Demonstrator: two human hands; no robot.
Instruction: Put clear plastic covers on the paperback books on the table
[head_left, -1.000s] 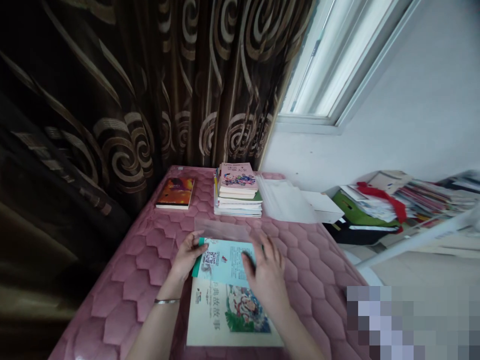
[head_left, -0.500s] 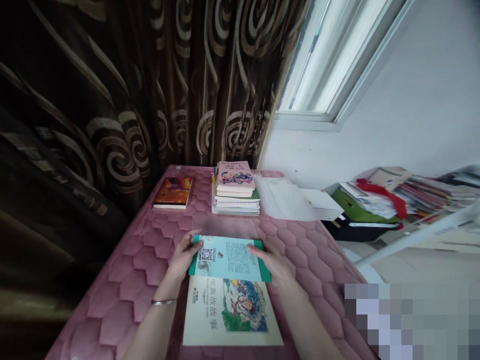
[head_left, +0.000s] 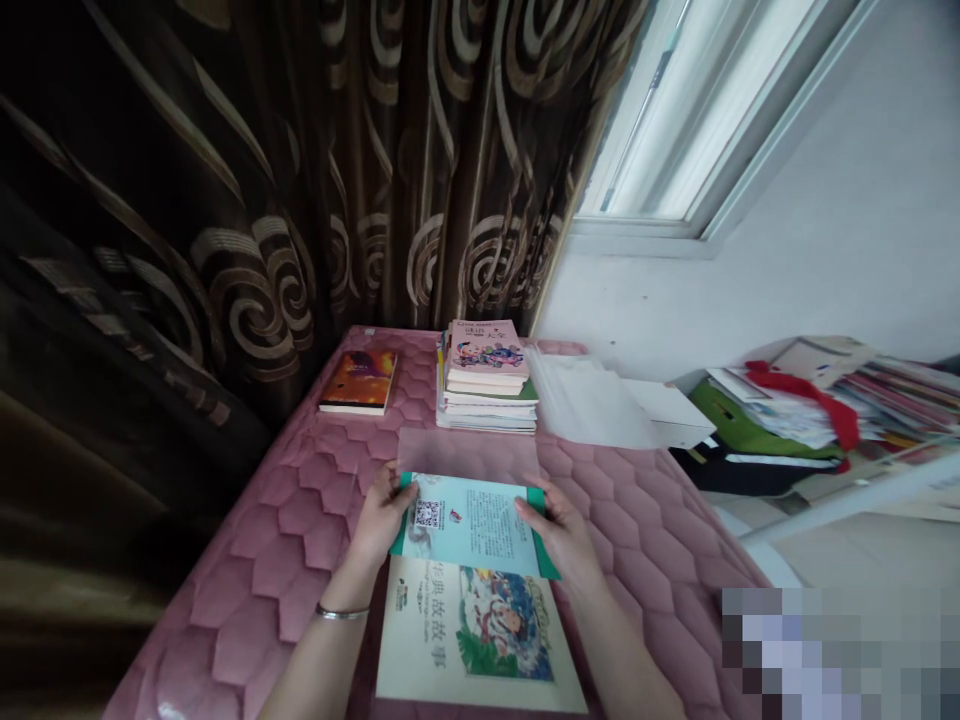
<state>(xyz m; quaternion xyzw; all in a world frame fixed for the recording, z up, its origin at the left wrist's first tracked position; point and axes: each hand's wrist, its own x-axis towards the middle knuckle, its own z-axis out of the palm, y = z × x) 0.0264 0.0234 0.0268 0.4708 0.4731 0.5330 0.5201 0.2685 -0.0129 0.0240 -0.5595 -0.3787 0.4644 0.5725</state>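
My left hand (head_left: 384, 512) pinches the left edge of a light-blue printed panel with green side borders (head_left: 480, 535), thumb on top. At the other edge my right hand (head_left: 562, 525) grips the same panel, thumb on its face. A QR code and small text show on it. Towards me, directly against the panel, lies a cream book cover (head_left: 409, 645) with Chinese characters and a colourful picture. Whether panel and cover belong to one book, I cannot tell. A clear plastic sheet (head_left: 469, 450) reaches out beyond the panel's far edge. My fingers underneath are hidden.
On the pink quilted surface (head_left: 262, 560) stand a stack of books (head_left: 489, 385) and an orange-and-dark book (head_left: 360, 382). Translucent plastic sheets (head_left: 585, 400) lie beside the stack. Papers and a green bag (head_left: 739, 420) are further right. A patterned curtain (head_left: 420, 180) hangs behind.
The view has shifted a little, so everything appears further right. Both hands keep their hold on the panel, and the clear sheet beyond it shows more sharply.
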